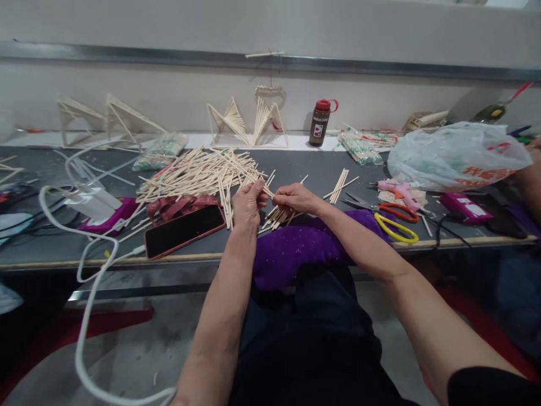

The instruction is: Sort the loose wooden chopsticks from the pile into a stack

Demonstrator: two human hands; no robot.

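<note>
My left hand (250, 202) is closed on a few thin wooden sticks (267, 190), whose ends slant out past the thumb and fingertips. Close beside it, my right hand (297, 198) pinches with its fingertips near the lower ends of those sticks; whether it grips one is hard to make out. Under and between both hands lies a loose bunch of sticks (276, 219) on the dark table, next to a purple cloth (291, 248). Behind and to the left of my left hand spreads a large pile of similar sticks (198, 172).
A phone (186, 230) and a white cable (91, 316) lie left. Scissors (395, 220), a pink glue gun (399, 193) and a plastic bag (456, 155) are at right. Along the wall stand a bottle (319, 125) and stick frames (230, 124). Another person's arm (528, 180) shows far right.
</note>
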